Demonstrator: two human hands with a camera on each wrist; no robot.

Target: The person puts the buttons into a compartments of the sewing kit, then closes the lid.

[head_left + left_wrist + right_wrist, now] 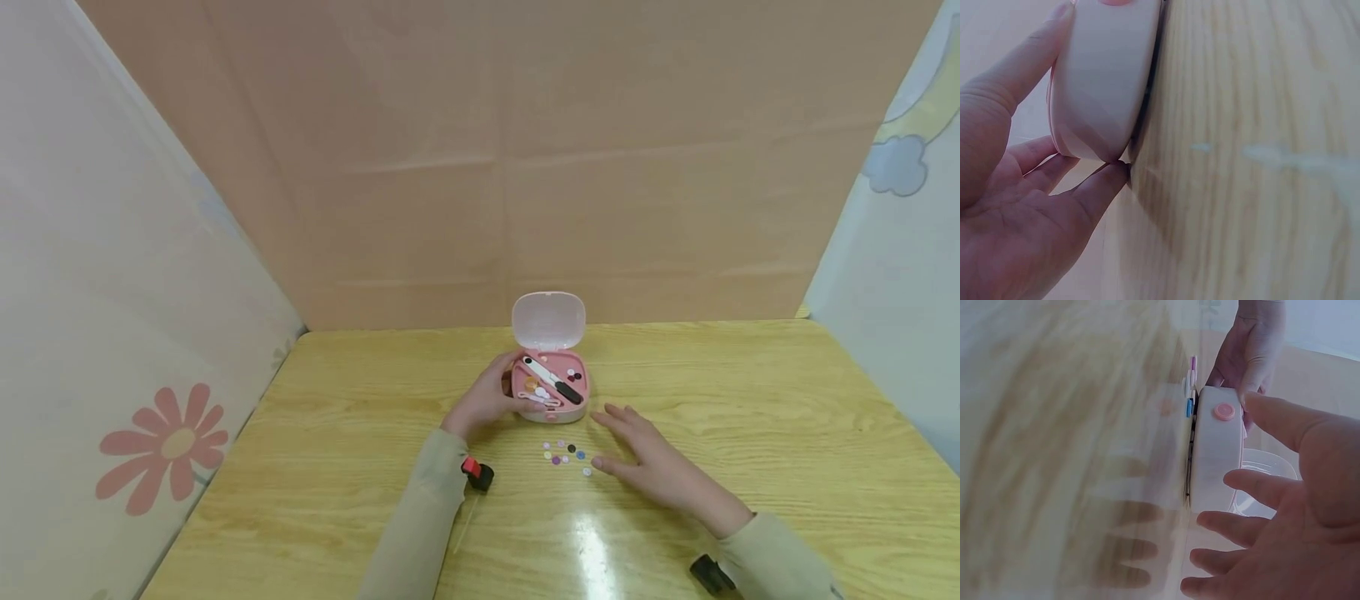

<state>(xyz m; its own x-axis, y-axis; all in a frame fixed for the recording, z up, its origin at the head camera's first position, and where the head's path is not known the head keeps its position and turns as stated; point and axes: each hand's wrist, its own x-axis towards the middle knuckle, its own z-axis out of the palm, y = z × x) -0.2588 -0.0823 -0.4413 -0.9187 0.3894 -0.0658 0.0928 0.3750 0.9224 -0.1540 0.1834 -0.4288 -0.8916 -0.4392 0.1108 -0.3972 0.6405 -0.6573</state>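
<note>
A small pink-and-white box (551, 414) stands on the table, its clear lid (548, 322) raised at the back. Inside, a white-and-black tool (553, 379) lies diagonally, with small white and orange items at the left and a few buttons (573, 376) at the right. My left hand (487, 398) grips the box's left end, thumb along the front and fingers around the side, as the left wrist view also shows. Several loose buttons (565, 459) lie before the box. My right hand (648, 458), fingers spread, hovers just right of them and holds nothing.
The wooden table (360, 433) reaches back to a tan wall sheet (495, 167). Patterned side panels stand left and right. Black straps or devices sit at both wrists, the left with a red part (471, 467).
</note>
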